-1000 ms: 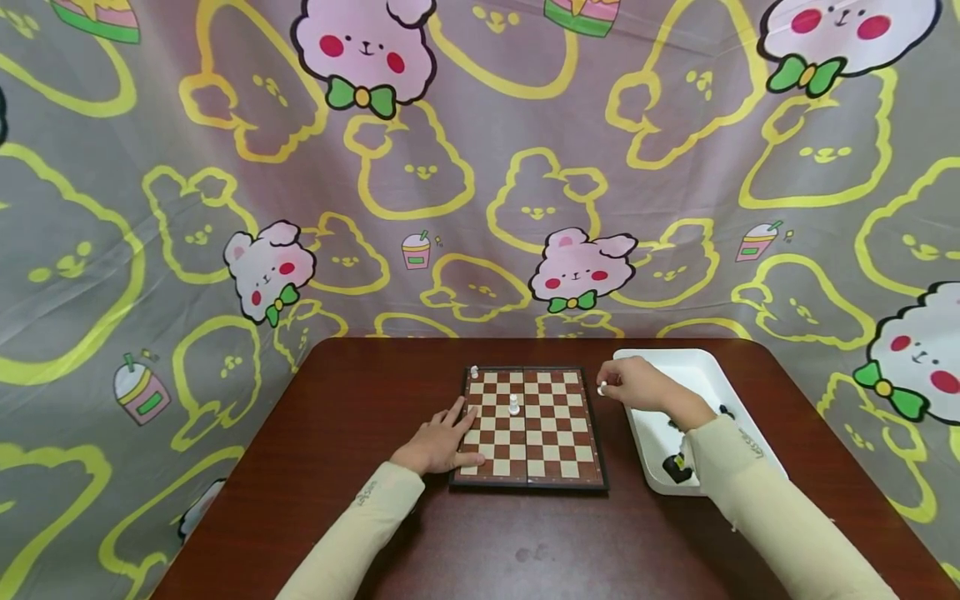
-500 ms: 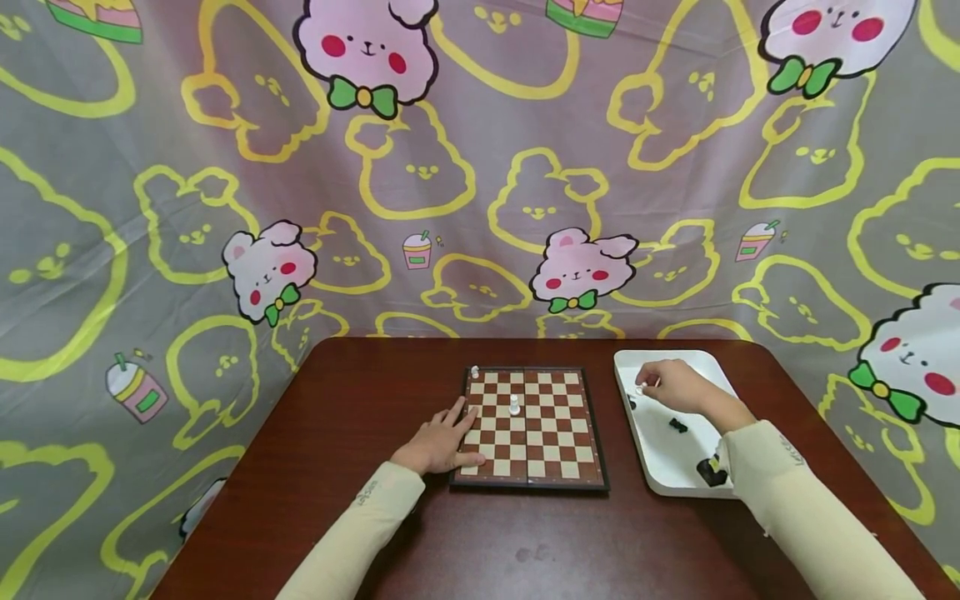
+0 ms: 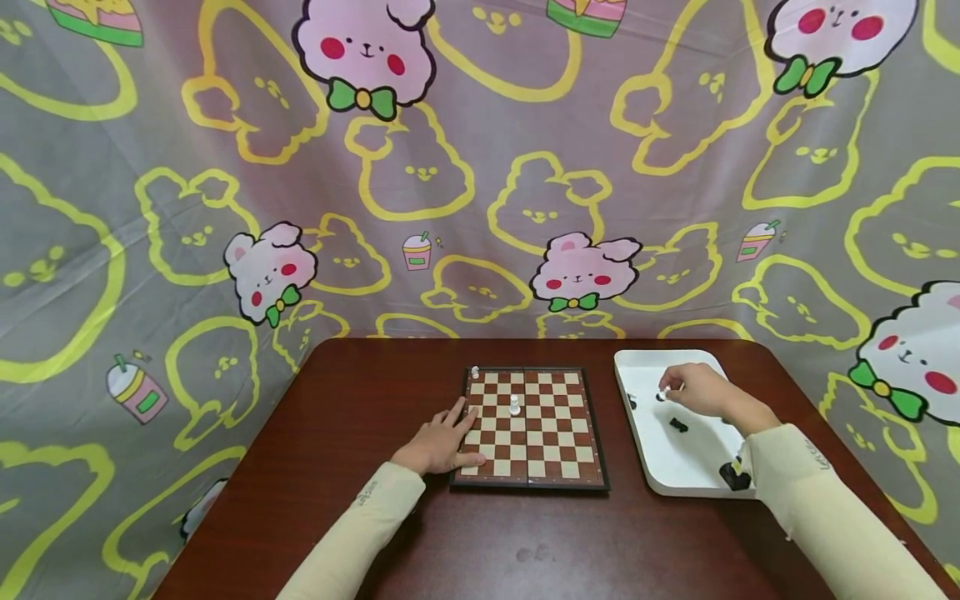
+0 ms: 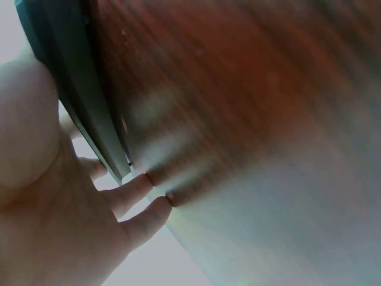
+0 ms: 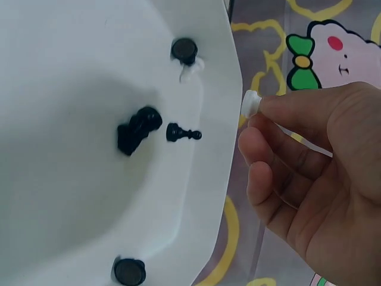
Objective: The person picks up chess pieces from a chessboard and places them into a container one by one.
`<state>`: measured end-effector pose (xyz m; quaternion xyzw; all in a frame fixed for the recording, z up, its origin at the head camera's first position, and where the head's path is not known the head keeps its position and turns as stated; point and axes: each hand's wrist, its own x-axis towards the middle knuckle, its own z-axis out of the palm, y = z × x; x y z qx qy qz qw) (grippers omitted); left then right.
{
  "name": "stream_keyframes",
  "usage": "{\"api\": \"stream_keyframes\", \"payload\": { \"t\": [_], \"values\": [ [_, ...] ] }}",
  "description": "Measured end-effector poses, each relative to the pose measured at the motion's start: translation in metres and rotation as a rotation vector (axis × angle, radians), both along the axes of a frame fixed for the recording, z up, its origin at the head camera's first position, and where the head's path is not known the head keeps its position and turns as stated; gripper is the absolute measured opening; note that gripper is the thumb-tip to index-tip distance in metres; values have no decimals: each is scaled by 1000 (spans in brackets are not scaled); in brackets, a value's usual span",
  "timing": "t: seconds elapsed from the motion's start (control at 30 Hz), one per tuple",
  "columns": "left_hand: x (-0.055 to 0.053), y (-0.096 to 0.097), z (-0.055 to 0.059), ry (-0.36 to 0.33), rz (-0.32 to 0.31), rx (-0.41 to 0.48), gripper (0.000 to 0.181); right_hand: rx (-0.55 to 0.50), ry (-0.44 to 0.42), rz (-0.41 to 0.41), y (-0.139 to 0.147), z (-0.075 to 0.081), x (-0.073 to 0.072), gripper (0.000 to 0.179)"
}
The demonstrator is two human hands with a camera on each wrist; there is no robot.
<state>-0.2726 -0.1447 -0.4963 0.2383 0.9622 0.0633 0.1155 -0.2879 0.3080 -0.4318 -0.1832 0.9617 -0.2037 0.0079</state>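
Right hand (image 3: 703, 390) and pinched white piece (image 5: 251, 103) shift from beside board (image 3: 557, 430) to over tray (image 3: 686, 467). Black piece (image 3: 632, 402) near tray's board-side wall now shows.

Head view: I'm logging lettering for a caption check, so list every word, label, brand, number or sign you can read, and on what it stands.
No text is clear enough to quote.
Left sleeve: lettered in dark script, too small and blurred to read.
Right sleeve: likewise lettered, unreadable.
Board: tiny border marks, too small to read.
Cloth: no words.
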Motion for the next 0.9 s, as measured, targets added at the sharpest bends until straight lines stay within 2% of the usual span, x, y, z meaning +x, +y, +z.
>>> {"api": "stream_keyframes", "payload": {
  "t": [0.43,0.67,0.8,0.9],
  "values": [
    [0,1,0,-4,-1,-8,90,19,-62,-62,16,1,4,13],
    [0,0,-1,-2,-3,-1,91,16,-7,-29,8,1,3,10],
    [0,0,-2,5,1,-7,91,7,44,1,-3,2,1,8],
    [1,0,-3,4,2,-10,91,-10,49,21,-16,5,0,7]
  ]
}}
